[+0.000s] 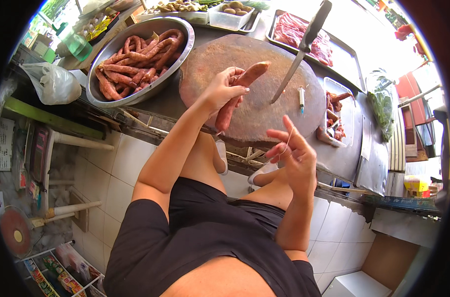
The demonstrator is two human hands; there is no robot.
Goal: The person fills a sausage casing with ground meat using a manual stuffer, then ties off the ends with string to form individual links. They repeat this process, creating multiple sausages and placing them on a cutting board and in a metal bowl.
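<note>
My left hand (225,91) is wrapped round a fresh sausage (249,74), holding it tilted above the near left part of a round wooden chopping block (225,54). Apart from it, at the block's near edge, my right hand (295,153) is raised with its index finger stretched out. A thin pale string (288,141) runs along those fingers, its ends hard to make out, and the thumb pinches it. Beyond my hands a black-handled knife (289,74) stands tip-down on the block, and a small syringe (301,99) lies beside it.
A big metal bowl (187,47) of linked sausages (135,62) stands to the left. Raw meat (291,32) lies on a tray at the back. To the right are a clear plastic tub (348,111) with meat pieces and bagged greens (381,104). A plastic bag (51,81) hangs far left.
</note>
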